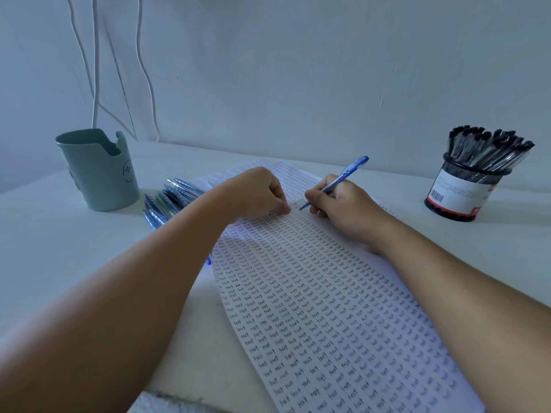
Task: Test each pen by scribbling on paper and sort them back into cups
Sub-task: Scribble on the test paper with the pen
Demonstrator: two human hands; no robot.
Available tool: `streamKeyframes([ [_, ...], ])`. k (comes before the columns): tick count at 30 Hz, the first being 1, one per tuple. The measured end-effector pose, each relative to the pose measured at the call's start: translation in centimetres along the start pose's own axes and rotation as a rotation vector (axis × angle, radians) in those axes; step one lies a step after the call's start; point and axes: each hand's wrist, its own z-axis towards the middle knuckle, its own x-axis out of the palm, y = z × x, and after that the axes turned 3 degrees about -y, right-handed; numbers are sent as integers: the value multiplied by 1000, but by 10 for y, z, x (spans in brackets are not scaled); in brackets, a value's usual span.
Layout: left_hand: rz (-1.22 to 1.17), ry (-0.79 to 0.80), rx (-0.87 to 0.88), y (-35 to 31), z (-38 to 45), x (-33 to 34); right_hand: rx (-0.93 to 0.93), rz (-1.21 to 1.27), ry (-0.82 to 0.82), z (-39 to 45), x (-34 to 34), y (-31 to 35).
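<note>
Paper (328, 293) covered in handwritten rows.

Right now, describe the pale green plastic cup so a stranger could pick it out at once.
Start at the long sheet of paper covered in handwritten rows on the white table, then go to its far left, past the heap of blue pens. There stands the pale green plastic cup; unlike the black mesh cup at right, it shows a smiley and a notched rim.
</note>
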Motion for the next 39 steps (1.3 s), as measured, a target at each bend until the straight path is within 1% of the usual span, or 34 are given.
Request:
streamKeyframes([
  [4, 0, 3, -3, 0, 0, 0, 8, 29, -20, 0, 1, 0],
  [11, -6, 1, -5, 0, -1, 0, 5, -23, -10, -1, 1, 2],
  [20, -2, 5, 1, 0, -1, -1, 16, 1, -34, -1, 1, 2],
  [24, -10, 5, 1, 0, -1, 0, 46, 172, -82, 0, -1, -1],
  [25, -20, 5, 2, 1, -1, 0, 39, 226, -114, 0, -2, -2],
  [28, -99, -6, 19, 1, -2, -1, 17, 422, -300, 0, -7, -2],
  [29, -127, -15, 33, 0, -2, -1, 14, 462, -333, 0, -9, -2],
  [30, -153, -25, 49, -2, -2, -2, 5, 472, -338, -1, -9, -2],
  [34, -222, -48, 97, -6, -4, -4, -46, 399, -270, -3, -5, -1],
  [39, -202, -41, 99, -5, -6, -5, -59, 439, -333, -5, -7, 2],
])
